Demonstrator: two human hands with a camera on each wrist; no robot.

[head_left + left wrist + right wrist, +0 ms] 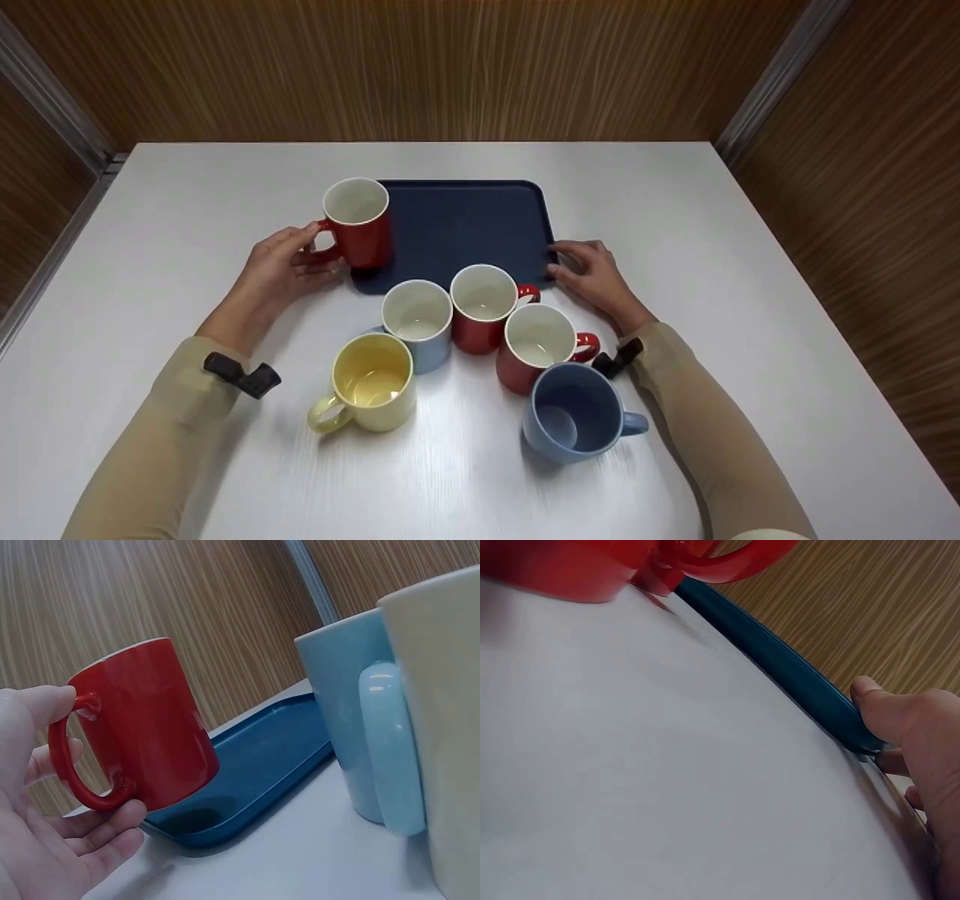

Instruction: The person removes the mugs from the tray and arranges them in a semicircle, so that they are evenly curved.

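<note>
5 mugs point(480, 307) block the near side of the bare tray point(465, 221).

- Head view: looks down from above the near table edge; the tray point(465, 225) sits at centre frame.
- Left wrist view: low, near the tabletop, facing the tray point(255, 765) at centre.
- Right wrist view: very close; the tray point(780, 667) rim crosses the upper right.

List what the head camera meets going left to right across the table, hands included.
Left hand → red mug it holds by the handle → blue tray → right hand at the tray's right edge. Clustered mugs in front left out.
</note>
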